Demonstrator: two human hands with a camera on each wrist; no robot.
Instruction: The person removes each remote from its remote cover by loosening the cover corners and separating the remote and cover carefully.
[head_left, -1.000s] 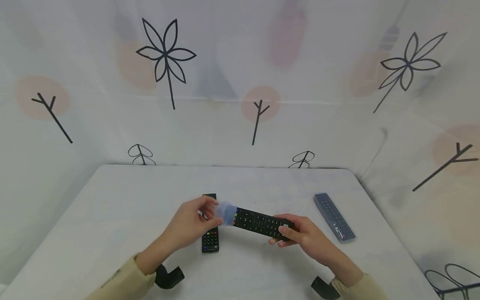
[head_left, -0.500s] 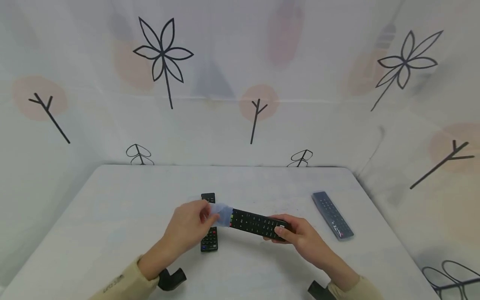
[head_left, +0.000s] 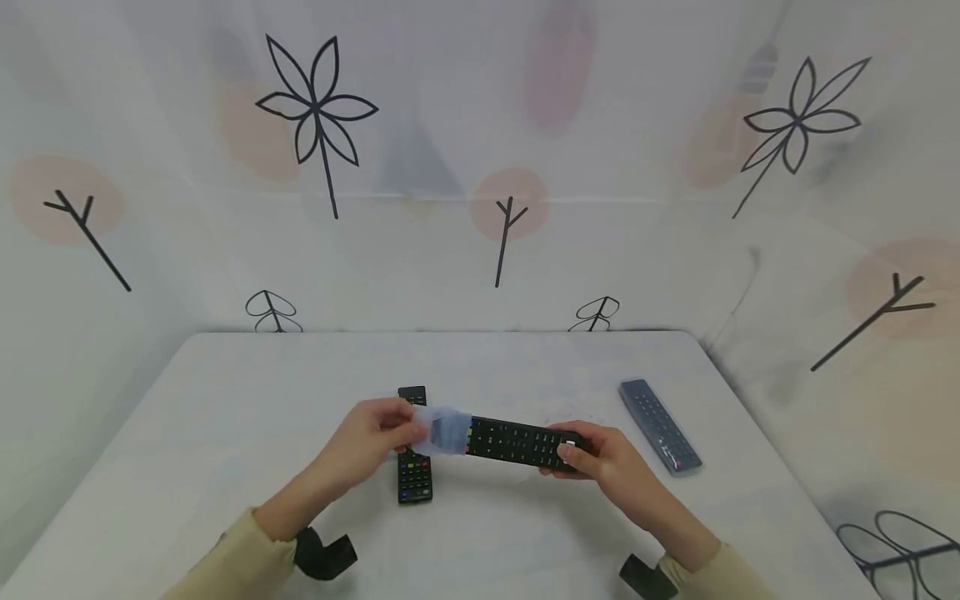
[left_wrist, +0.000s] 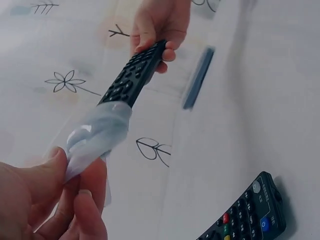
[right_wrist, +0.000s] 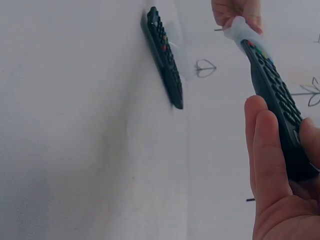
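A black remote (head_left: 517, 442) (left_wrist: 132, 75) (right_wrist: 277, 105) is held level above the white table (head_left: 225, 417). My right hand (head_left: 592, 458) (right_wrist: 280, 170) grips its right end. A translucent bluish cover (head_left: 446, 430) (left_wrist: 97, 135) (right_wrist: 245, 32) is slipped over its left end. My left hand (head_left: 375, 437) (left_wrist: 55, 200) pinches the loose end of that cover between thumb and fingers. A second black remote (head_left: 414, 467) (left_wrist: 245, 215) (right_wrist: 164, 57) with coloured buttons lies flat on the table just below the left hand.
A third remote in a greyish cover (head_left: 660, 425) (left_wrist: 198, 77) lies on the table at the right. A white cloth with drawn flowers and trees (head_left: 322, 108) hangs behind and at both sides. Black wrist mounts (head_left: 322, 554) show at the sleeves.
The held remote has tipped from slanted to nearly level. The left hand has kept its pinch on the cover, and the view has shifted slightly.
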